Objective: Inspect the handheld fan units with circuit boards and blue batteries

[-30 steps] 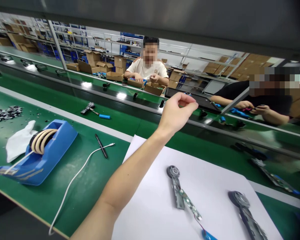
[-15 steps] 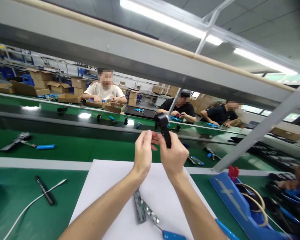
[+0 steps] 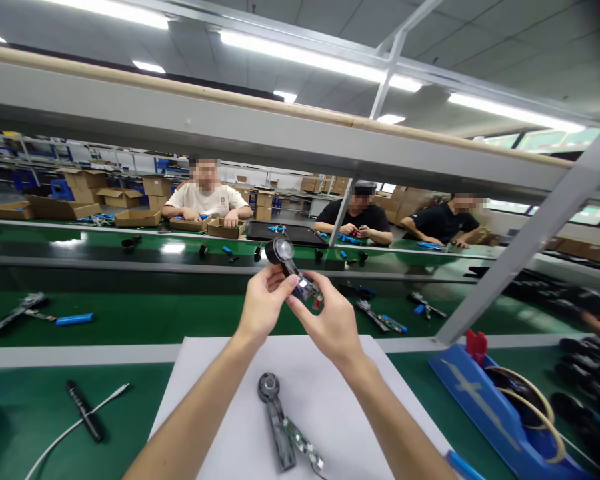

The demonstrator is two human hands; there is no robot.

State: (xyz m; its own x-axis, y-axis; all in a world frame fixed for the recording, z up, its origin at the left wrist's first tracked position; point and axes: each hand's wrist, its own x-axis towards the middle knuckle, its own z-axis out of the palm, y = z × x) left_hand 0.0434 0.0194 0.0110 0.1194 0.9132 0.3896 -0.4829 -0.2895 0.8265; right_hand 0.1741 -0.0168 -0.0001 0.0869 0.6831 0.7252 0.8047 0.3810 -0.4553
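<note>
Both hands hold one black handheld device (image 3: pixel 280 252) with a round head and a handle, raised above the far edge of the white sheet (image 3: pixel 220 400). My left hand (image 3: pixel 263 303) pinches the handle just below the round head. Around the lower handle, where a circuit board (image 3: pixel 307 288) shows, are the fingers of my right hand (image 3: pixel 330 313). On the sheet below lies a grey device shell (image 3: pixel 279 430) with a round end, a green circuit board (image 3: pixel 303 443) angled beside it.
A black marker (image 3: pixel 85 410) and white cable (image 3: pixel 60 433) lie left. At right sits a blue bin (image 3: pixel 485 413) near a slanted metal post (image 3: pixel 525 233). Parts lie along the green conveyor (image 3: pixel 145 307). Three people work opposite; another person's arm shows at far right.
The device has moved left and turned, now showing its inner side and circuit board. My left hand has closed on it. The view has shifted, showing the grey shell's round end.
</note>
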